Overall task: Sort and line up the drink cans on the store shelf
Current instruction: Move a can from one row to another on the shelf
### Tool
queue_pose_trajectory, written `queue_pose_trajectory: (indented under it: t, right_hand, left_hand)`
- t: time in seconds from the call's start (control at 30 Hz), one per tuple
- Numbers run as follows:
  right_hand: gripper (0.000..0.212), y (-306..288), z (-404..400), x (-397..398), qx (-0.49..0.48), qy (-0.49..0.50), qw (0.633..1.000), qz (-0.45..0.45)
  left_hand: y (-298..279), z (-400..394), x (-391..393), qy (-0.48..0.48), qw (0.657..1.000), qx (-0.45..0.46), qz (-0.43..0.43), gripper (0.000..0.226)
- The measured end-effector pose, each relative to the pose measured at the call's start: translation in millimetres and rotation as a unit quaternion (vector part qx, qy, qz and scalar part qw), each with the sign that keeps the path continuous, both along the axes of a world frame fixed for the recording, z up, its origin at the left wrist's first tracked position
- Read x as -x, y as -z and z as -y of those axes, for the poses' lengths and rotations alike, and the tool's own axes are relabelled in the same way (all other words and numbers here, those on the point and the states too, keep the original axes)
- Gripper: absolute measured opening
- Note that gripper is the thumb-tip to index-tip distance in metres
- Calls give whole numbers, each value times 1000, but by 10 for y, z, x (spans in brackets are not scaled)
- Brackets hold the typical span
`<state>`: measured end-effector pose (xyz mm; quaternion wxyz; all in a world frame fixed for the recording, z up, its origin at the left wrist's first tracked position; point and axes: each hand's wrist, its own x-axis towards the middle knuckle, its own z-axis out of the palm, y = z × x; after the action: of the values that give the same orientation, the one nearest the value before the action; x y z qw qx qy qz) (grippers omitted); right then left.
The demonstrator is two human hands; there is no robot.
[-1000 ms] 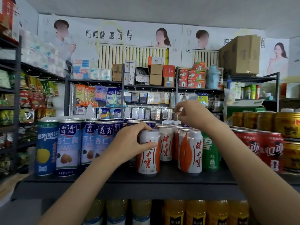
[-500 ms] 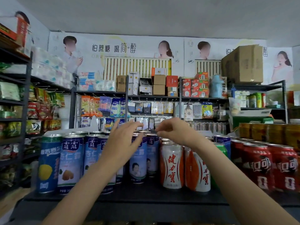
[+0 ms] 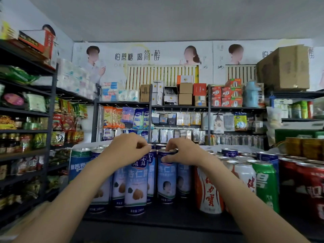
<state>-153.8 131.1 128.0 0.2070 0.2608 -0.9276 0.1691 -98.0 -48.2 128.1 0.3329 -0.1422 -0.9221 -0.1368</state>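
- Left hand [image 3: 128, 151] has its fingers curled over the top of a tall blue can [image 3: 135, 185] at the front of the group. It looks like a grip on the rim, though the fingertips are hard to make out.
- Right hand [image 3: 182, 152] is curled round the top of the next blue can [image 3: 166, 179], thumb on its side, fingers over the lid.
- Both cans stand upright, long axis vertical, lids up, just beside each other. The left one's label faces me: big "杏仁" characters and nut pictures. The right one is turned so a small portrait shows.
- More blue cans stand packed behind and to the left, plus a teal-topped can [image 3: 79, 165] at the far left end.
- To the right: white-and-orange cans [image 3: 209, 192] with red writing, a green can [image 3: 266, 183], then red cans [image 3: 306, 186] and gold cans [image 3: 304, 148] further back. All upright.
- Everything sits on a dark shelf [image 3: 166, 220], near its front edge.
- The room is a small shop: dark metal racks with snack bags on the left, hanging packets and boxes straight ahead, a big cardboard box [image 3: 284, 67] top right.
- The wall poster [image 3: 137, 56] reads "怕蔗糖 喝简·醇".
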Motion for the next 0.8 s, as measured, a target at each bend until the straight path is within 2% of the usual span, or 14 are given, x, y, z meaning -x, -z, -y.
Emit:
queue_pose_trajectory:
  t: [0.23,0.47,0.63,0.7,0.8]
  right_hand:
    - [27,-141,23,-82,-17,37,999,-13]
    - [30,-174,-138,-195,-86,117,989,-2]
    - [33,-330,20,-193,-74,70,994,-27]
    - [31,-325,90,-171,-68,50,996,-28]
    - [25,-245,115,-103,-69,51,996,-34]
  left_hand:
    - [-259,62,144,39,994,35,94,26]
    - [-341,-21,308,24,978,68,197,37]
    - [-364,-150,427,-48,963,106,244,57]
    - [-354,-199,472,-68,966,91,234,59]
    - [-312,-212,486,-45,972,13,230,55]
